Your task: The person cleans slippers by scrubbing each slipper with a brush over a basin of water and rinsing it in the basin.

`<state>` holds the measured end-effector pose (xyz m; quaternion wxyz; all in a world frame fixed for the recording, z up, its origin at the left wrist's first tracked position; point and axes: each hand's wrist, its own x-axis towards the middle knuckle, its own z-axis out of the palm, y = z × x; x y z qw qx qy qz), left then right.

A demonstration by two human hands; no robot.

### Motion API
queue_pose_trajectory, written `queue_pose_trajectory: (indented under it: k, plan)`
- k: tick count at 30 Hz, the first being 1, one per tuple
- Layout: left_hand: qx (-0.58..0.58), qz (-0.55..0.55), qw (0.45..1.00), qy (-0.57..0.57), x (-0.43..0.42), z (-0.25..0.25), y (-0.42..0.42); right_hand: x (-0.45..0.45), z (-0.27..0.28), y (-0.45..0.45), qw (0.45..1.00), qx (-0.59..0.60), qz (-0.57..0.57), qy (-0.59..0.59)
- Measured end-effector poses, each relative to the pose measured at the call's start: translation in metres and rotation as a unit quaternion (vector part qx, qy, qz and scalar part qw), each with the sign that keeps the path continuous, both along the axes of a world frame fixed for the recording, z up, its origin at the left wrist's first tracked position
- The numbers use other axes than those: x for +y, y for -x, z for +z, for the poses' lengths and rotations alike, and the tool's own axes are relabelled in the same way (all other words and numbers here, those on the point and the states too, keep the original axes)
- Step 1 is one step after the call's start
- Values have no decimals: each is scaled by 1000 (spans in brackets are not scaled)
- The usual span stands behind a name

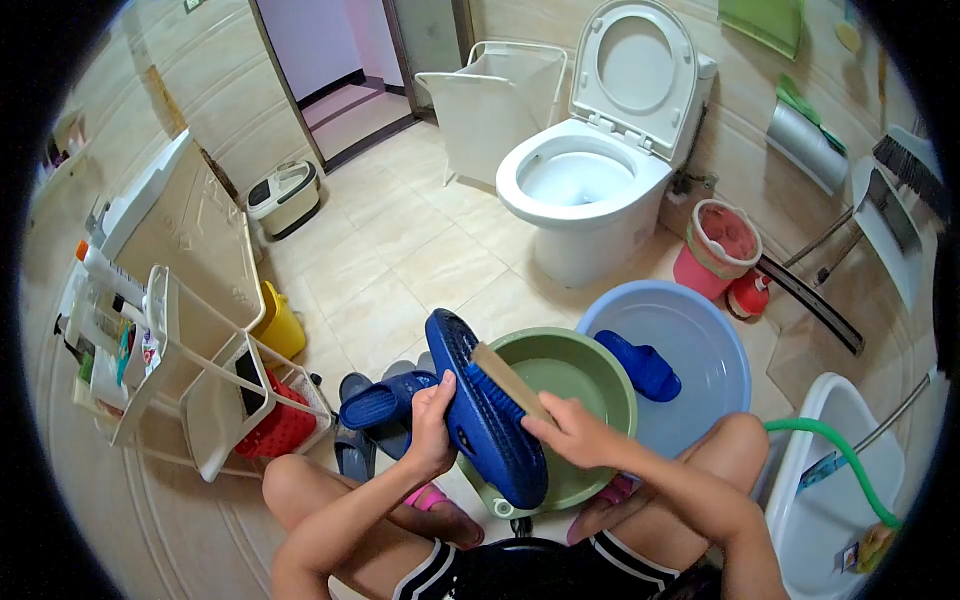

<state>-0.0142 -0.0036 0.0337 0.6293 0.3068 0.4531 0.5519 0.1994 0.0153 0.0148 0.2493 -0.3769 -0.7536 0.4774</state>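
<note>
A large blue slipper (500, 455) is held up by my left hand (432, 428), its fingers wrapped round the slipper's left edge. My right hand (575, 432) grips a wooden brush (510, 378), whose blue bristles lie against the slipper. Behind and to the right of the slipper is a green basin (610, 370) with liquid in it. A light blue basin (735, 335) stands to its right, and another blue slipper (640, 366) lies inside it. More slippers, one of them blue (385, 400), are on the floor to the left of my left hand.
A toilet (600, 240) with raised lid stands ahead, beside a white hamper (490, 115). A pink bucket (700, 272) is behind the blue basin. At right, a green hose (835, 440) hangs over a white tub (830, 395). A shelf rack (215, 400) stands left.
</note>
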Motion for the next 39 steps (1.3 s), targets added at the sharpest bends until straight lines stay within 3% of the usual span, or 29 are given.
queue_pose_trajectory:
  k: [5, 11, 17, 20, 22, 29, 35, 39]
  plan:
    - [-9, 19, 1000, 8, 0, 9, 0, -4, 4, -2, 999, -20, -27, 23]
    - [4, -2, 1000, -1, -6, 8, 5, -13, 14, -1, 997, -13, 45, -59]
    - [-6, 19, 1000, 13, -9, 2, 9, -5, 8, 0, 997, -69, -27, -10]
    - [10, 12, 1000, -19, -12, 9, 14, -18, 16, 2, 999, -17, 49, -18]
    - [9, 14, 1000, -24, -14, 5, 15, -22, 13, 5, 992, -35, 65, -100]
    - [32, 13, 999, -23, -18, 4, 18, -13, 7, 8, 998, -54, -41, 17]
    - [49, 13, 995, -83, -22, 4, 21, -31, 10, 11, 994, -9, 43, -104]
    - [45, 22, 996, -74, -23, 3, 19, -20, -14, 12, 998, -16, -12, -59]
